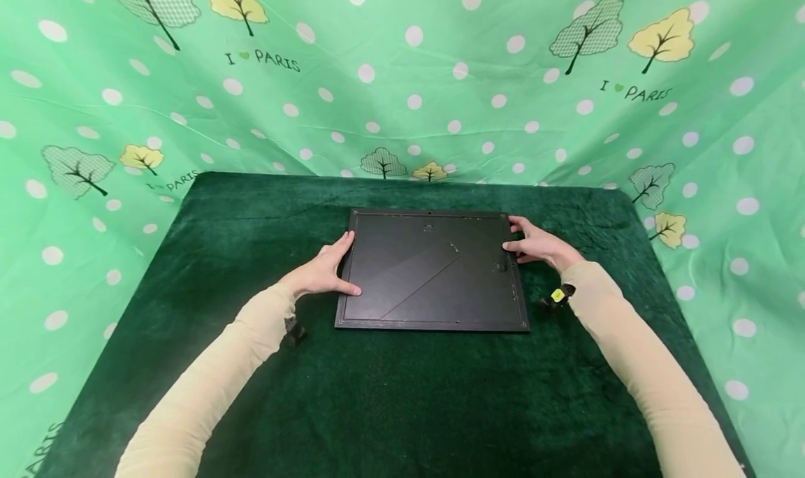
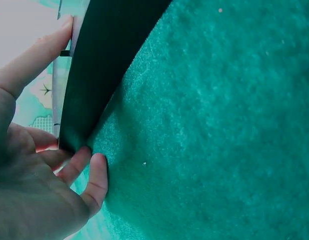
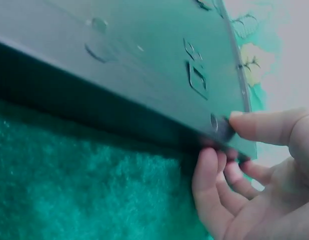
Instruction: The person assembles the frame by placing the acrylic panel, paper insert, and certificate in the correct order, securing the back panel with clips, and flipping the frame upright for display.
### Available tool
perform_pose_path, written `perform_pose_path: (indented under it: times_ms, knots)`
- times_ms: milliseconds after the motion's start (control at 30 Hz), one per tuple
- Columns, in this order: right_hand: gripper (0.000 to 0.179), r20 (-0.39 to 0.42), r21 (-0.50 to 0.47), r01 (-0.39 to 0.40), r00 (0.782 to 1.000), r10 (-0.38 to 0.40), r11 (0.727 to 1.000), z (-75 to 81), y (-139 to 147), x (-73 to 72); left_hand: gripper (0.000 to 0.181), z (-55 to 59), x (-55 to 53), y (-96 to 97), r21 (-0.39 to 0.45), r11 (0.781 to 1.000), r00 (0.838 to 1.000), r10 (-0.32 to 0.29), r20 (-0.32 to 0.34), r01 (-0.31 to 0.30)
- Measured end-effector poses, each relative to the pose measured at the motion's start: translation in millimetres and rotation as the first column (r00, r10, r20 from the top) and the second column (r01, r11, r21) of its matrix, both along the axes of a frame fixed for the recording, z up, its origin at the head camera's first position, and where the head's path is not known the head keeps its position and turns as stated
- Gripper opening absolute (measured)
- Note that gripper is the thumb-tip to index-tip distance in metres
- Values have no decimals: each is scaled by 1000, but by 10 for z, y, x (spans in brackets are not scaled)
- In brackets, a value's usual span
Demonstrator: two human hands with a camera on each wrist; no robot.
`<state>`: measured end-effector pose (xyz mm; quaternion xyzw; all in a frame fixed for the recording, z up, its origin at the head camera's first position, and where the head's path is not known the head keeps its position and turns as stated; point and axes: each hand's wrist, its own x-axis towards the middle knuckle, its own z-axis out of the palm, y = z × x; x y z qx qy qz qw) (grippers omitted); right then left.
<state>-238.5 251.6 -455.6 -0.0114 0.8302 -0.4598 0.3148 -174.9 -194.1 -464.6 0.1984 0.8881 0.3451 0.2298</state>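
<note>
A black picture frame (image 1: 428, 275) shows its back, with a metal hanger near its right edge and a diagonal line across the board. At its left edge, the left hand (image 1: 322, 268) has its thumb on the back and its fingers against the side. On the opposite edge, the right hand (image 1: 537, 244) grips in the same way, thumb on top. In the left wrist view, fingertips (image 2: 98, 175) reach down by the frame's lower edge at the cloth. From the right wrist, the thumb presses near the hanger (image 3: 197, 80), with fingers curled under the edge.
A dark green plush cloth (image 1: 402, 401) covers the table beneath the frame. Behind and at both sides hangs a light green curtain (image 1: 415, 66) with white dots and printed trees. Each wrist carries a small camera (image 1: 560, 295).
</note>
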Motion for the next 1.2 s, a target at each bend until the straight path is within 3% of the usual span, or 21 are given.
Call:
perform_pose_path:
  times_ms: [367, 667, 800, 900, 967, 1033, 1100, 1200]
  knots:
    - [71, -77, 158, -49, 995, 62, 986, 16, -89, 129, 119, -61, 31, 25, 6, 1000, 1000, 6, 12, -6]
    - [72, -88, 101, -50, 994, 59, 994, -4, 42, 182, 118, -25, 9, 68, -16, 999, 999, -35, 6, 36]
    - [77, -147, 105, -53, 987, 69, 993, -15, 67, 258, 117, -5, -9, 71, -32, 998, 999, -49, 3, 49]
    - [82, -279, 195, -84, 950, 138, 977, -4, 30, 389, 116, 4, -12, 56, -38, 998, 999, -53, 1, 53]
    - [83, -369, 271, -120, 904, 218, 955, 7, -7, 491, 116, 11, -8, 41, -42, 998, 999, -53, 5, 53]
    - [81, -447, 340, -161, 839, 310, 927, 14, -50, 593, 116, 22, -1, 28, -41, 998, 999, -52, 10, 52]
    - [79, -484, 376, -207, 788, 382, 903, 23, -106, 691, 116, 32, 1, 16, -42, 998, 999, -51, 14, 52]
    - [80, -502, 400, -261, 740, 448, 879, 13, -193, 812, 116, 45, -7, 11, -45, 998, 998, -53, 18, 54]
